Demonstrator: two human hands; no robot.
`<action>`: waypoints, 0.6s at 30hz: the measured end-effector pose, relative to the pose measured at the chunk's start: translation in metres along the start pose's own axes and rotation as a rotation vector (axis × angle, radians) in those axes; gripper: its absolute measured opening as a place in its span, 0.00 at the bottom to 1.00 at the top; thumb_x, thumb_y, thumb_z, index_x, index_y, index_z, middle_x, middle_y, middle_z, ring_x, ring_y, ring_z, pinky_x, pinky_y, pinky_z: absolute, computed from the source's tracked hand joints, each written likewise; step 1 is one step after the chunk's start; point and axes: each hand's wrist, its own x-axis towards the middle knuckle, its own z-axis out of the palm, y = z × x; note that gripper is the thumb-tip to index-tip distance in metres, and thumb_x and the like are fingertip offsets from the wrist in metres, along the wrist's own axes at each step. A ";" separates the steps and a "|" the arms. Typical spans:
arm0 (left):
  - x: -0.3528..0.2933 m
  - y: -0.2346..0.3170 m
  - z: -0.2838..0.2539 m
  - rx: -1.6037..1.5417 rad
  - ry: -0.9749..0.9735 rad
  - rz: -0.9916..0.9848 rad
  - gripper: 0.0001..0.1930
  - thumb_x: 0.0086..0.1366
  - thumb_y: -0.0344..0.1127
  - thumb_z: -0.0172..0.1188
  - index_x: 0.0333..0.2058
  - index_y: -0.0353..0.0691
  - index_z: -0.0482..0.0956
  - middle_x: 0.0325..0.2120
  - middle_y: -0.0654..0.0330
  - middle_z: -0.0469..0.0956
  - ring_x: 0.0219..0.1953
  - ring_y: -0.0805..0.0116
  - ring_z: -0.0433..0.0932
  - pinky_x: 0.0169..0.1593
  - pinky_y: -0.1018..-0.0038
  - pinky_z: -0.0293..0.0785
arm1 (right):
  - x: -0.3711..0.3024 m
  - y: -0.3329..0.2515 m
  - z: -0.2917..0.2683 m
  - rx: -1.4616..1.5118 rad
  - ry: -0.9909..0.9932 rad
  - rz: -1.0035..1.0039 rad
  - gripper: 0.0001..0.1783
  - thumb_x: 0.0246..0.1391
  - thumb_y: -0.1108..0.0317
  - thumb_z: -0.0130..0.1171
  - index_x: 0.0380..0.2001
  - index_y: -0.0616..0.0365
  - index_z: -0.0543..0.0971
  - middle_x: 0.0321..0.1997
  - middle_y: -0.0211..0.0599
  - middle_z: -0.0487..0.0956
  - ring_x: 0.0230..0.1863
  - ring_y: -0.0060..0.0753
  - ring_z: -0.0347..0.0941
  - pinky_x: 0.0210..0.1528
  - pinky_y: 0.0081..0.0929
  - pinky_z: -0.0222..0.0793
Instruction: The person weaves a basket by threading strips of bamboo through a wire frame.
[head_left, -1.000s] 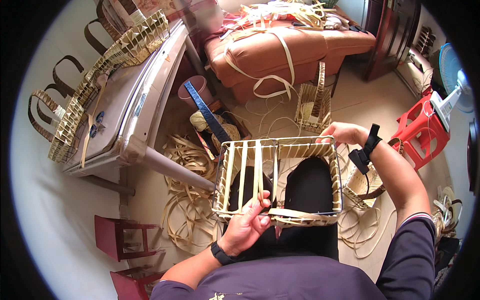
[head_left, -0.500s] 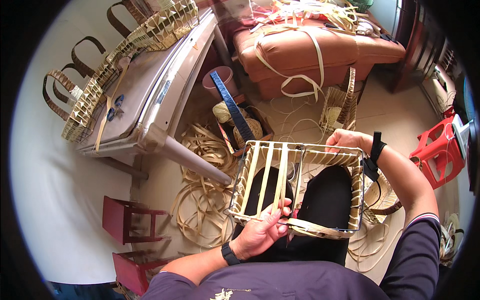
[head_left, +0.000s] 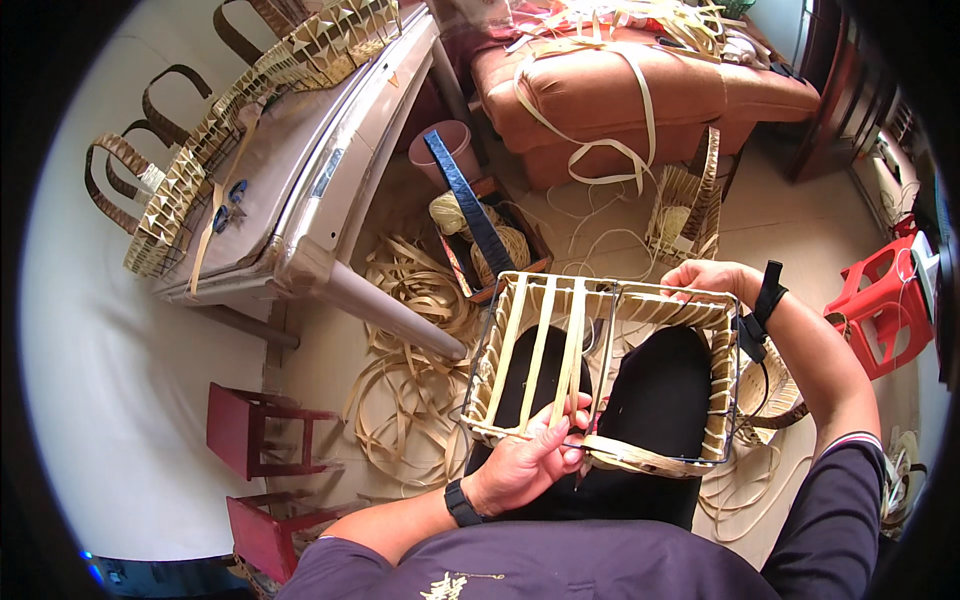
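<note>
Across my lap lies a rectangular wire basket frame (head_left: 718, 400), its sides wound with pale flat strips. Several strips (head_left: 541, 345) run from the far edge to the near edge over its left half, and a bundle of strips (head_left: 640, 457) lies along the near edge. My left hand (head_left: 530, 458) is closed at the middle of the near edge, pinching a strip against the wire. Beyond the far right edge my right hand (head_left: 710, 279) is closed, its fingertips partly hidden behind the rim; what they hold cannot be made out.
Loose strips (head_left: 405, 410) heap on the floor at left. A box (head_left: 520, 235) with twine balls, a pink bin (head_left: 455, 143) and a handled basket (head_left: 685, 205) stand ahead. Finished baskets line the table (head_left: 270, 190). Red stools (head_left: 240, 430) sit at left, a red plastic stool (head_left: 880, 300) at right.
The view has shifted slightly, so the frame and surroundings sit a little differently. Both hands keep nearly the same places on the frame; the right fingers have shifted a little.
</note>
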 end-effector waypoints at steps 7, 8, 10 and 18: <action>0.002 0.002 -0.004 0.066 0.033 0.000 0.21 0.87 0.38 0.56 0.73 0.43 0.69 0.53 0.68 0.78 0.41 0.76 0.74 0.50 0.76 0.72 | -0.003 0.015 -0.006 0.089 0.003 0.029 0.06 0.72 0.68 0.70 0.49 0.55 0.87 0.35 0.15 0.85 0.33 0.10 0.77 0.36 0.16 0.75; 0.002 0.004 -0.002 0.058 -0.008 0.020 0.22 0.87 0.39 0.56 0.73 0.43 0.68 0.54 0.67 0.78 0.41 0.75 0.74 0.50 0.75 0.72 | -0.005 0.011 -0.002 0.140 0.043 0.036 0.05 0.73 0.67 0.70 0.46 0.55 0.86 0.35 0.16 0.85 0.33 0.10 0.78 0.37 0.15 0.74; 0.001 0.005 0.002 0.085 0.025 0.032 0.23 0.87 0.39 0.57 0.74 0.44 0.67 0.55 0.67 0.77 0.41 0.75 0.74 0.50 0.75 0.72 | -0.014 0.008 0.009 0.187 0.154 -0.053 0.07 0.73 0.65 0.70 0.40 0.55 0.84 0.33 0.19 0.84 0.33 0.10 0.77 0.38 0.14 0.73; 0.005 0.006 -0.002 0.111 -0.012 0.024 0.25 0.87 0.41 0.58 0.76 0.48 0.68 0.64 0.69 0.76 0.42 0.74 0.73 0.53 0.73 0.72 | -0.062 0.087 -0.016 0.331 0.161 -0.127 0.13 0.61 0.62 0.79 0.39 0.60 0.89 0.34 0.19 0.84 0.35 0.13 0.74 0.44 0.19 0.69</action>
